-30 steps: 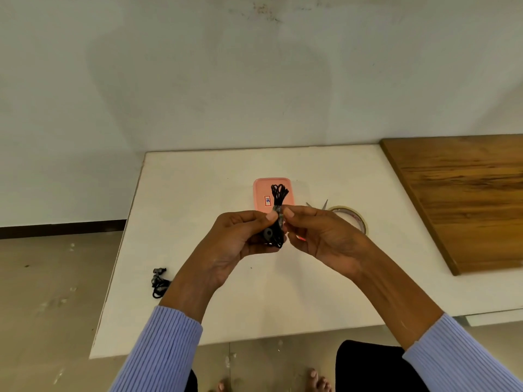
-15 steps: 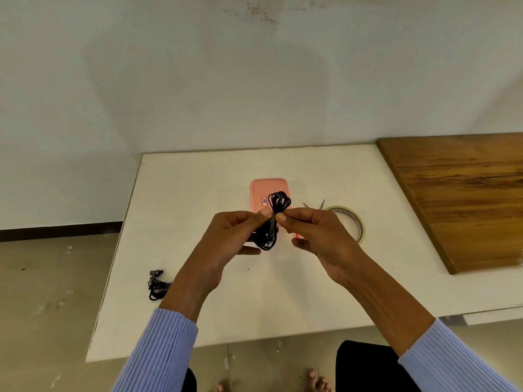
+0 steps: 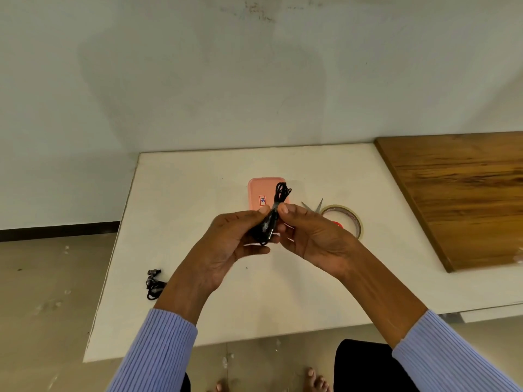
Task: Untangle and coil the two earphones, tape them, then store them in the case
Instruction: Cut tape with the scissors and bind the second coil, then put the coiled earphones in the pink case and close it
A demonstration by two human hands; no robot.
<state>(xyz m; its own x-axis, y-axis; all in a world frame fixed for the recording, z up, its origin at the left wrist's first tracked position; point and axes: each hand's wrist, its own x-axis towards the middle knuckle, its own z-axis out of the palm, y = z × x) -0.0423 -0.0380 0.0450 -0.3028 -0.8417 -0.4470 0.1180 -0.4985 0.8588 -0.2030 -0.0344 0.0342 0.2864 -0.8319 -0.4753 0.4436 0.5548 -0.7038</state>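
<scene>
Left hand [image 3: 226, 244] & right hand [image 3: 314, 236] pinch coiled black earphone bundle [image 3: 273, 216] betw. fingertips, held in front of the pink rectangular plastic case [image 3: 259, 190]; case's small white label unreadable. Second black earphone [image 3: 154, 282] lies well left of case; clear tape roll [image 3: 355, 219] right of it.

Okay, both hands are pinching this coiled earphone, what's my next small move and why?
Probably free the right hand and reach for the tape roll just behind it, while the left hand keeps its grip on the coiled earphone. The bundle looks gathered, and no tape is clearly visible on it.
</scene>
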